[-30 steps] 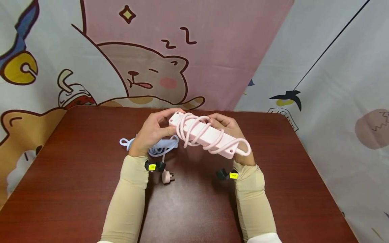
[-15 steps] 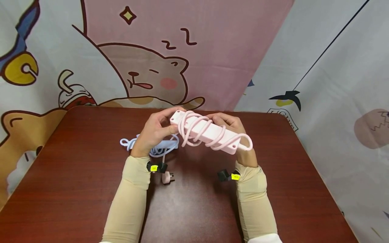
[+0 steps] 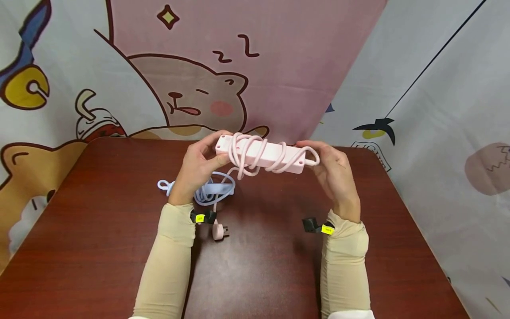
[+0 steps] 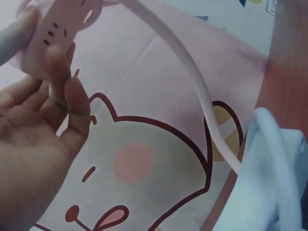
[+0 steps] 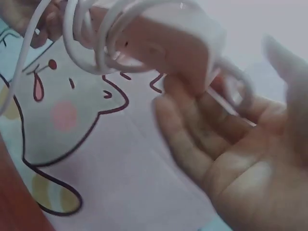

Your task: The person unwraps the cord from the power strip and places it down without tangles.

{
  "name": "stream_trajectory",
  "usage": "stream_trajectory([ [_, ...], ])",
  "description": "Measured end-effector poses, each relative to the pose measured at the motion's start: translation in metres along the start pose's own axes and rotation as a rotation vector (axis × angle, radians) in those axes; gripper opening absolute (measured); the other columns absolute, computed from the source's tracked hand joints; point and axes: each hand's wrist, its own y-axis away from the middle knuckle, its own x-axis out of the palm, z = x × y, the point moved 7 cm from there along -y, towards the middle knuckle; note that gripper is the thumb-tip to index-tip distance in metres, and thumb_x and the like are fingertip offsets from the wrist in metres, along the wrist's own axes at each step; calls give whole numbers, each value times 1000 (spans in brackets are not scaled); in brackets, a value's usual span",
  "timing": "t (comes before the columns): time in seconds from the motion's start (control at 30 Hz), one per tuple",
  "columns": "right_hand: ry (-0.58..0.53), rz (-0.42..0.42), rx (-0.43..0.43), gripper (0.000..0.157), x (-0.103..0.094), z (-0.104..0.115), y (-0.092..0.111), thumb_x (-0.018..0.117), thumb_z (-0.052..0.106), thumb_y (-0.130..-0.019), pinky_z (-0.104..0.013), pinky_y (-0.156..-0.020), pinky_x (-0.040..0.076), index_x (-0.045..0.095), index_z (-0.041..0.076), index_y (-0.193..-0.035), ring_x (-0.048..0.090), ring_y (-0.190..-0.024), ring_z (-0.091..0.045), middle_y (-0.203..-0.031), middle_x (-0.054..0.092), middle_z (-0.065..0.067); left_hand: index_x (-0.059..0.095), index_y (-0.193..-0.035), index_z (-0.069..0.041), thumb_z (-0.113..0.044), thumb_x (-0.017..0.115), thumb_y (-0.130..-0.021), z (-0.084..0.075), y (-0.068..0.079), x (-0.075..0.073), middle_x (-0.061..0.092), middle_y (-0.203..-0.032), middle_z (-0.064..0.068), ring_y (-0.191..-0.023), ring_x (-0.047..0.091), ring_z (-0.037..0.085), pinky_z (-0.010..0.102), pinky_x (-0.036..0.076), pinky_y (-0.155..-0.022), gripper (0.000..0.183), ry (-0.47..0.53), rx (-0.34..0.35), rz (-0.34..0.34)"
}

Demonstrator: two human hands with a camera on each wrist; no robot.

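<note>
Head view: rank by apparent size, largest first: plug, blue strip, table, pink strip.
1. Table
2. Pink strip
3. Blue strip
4. Plug

True order of the strips is unsure: pink is held nearer the camera, and the left hand partly hides blue.

The pale pink power strip point(image 3: 275, 153) is held up off the desk point(image 3: 378, 248), crossing the middle of the far edge as the head view sees it. It lies nearly level, its end toward the desk's right edge slightly lower. The face turned to the head camera is plain, with small round holes near the corners; the left wrist view shows dark socket slots point(image 4: 49, 33) on another face. Its matching pink cord point(image 3: 282, 153) is wound around the body in loose, uneven loops, bulging past the lower end. A free length drops to the round pink plug point(image 3: 218, 231), resting on the desk left of centre, dark prongs toward the right edge.
</note>
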Motion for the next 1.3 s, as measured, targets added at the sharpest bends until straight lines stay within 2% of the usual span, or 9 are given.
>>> stream_trajectory([
  [0.13, 340, 14, 10, 49, 7, 4, 1, 74, -2, -88, -17, -83, 55, 62, 3, -135, 66, -98, -8, -117, 69, 3, 60, -134, 0, -1, 74, -90, 1, -2, 4, 68, -120, 10, -95, 63, 8, 19, 54, -82, 46, -51, -9, -16],
  [0.23, 519, 8, 28, 60, 11, 2, -1, 84, -1, -80, -16, -78, 56, 62, 8, -135, 67, -92, -8, -111, 66, 4, 60, -135, -1, -2, 74, -90, 2, -3, 8, 67, -121, 15, -92, 63, 7, 18, 53, -80, 47, -78, -15, -31],
  [0.5, 647, -85, -74, 69, 6, 2, -4, 87, 0, -76, -15, -92, 46, 62, 13, -139, 58, -110, -11, -130, 61, -6, 61, -134, -2, -6, 76, -90, 1, -2, 13, 69, -120, 16, -97, 62, 8, 19, 52, -84, 47, -124, 29, -103],
  [0.63, 818, -182, -197, 68, 12, 15, -3, 93, 13, -73, -32, -107, 36, 65, 13, -135, 47, -128, -23, -142, 56, -10, 63, -132, -6, -6, 78, -88, 1, -3, 13, 69, -112, 14, -95, 60, 10, 18, 50, -83, 47, -155, 40, -141],
  [0.77, 958, -257, -352, 50, 35, 31, -1, 92, 21, -75, -47, -97, 29, 73, 9, -119, 45, -118, -35, -128, 62, -15, 64, -130, -9, -8, 80, -87, 1, -4, 11, 69, -108, 12, -93, 60, 13, 19, 49, -82, 47, -185, 33, -166],
  [0.87, 1009, -234, -423, 34, 60, 33, 0, 88, 25, -80, -49, -87, 27, 76, 8, -106, 48, -102, -35, -106, 66, -13, 65, -129, -9, -10, 81, -86, 2, -4, 11, 70, -106, 12, -94, 60, 14, 20, 48, -83, 46, -203, 45, -173],
  [1.03, 1078, -169, -413, 30, 93, 18, -1, 84, 35, -83, -54, -84, 29, 73, 11, -97, 51, -94, -30, -95, 64, -7, 65, -128, -10, -10, 82, -86, 3, -3, 13, 70, -103, 11, -93, 60, 16, 25, 49, -84, 45, -244, 66, -170],
  [1.17, 1113, -204, -386, 38, 102, 9, 0, 85, 42, -80, -56, -84, 29, 70, 11, -96, 51, -94, -31, -97, 62, -6, 65, -129, -9, -8, 81, -86, 2, -3, 17, 69, -104, 12, -92, 60, 18, 33, 51, -81, 46, -278, 80, -157],
  [1.3, 1144, -253, -375, 44, 104, 5, 1, 85, 48, -78, -56, -84, 29, 66, 11, -93, 51, -94, -31, -95, 59, -6, 64, -130, -7, -4, 79, -86, 0, -3, 21, 70, -108, 12, -94, 60, 19, 31, 50, -81, 47, -312, 85, -151],
])
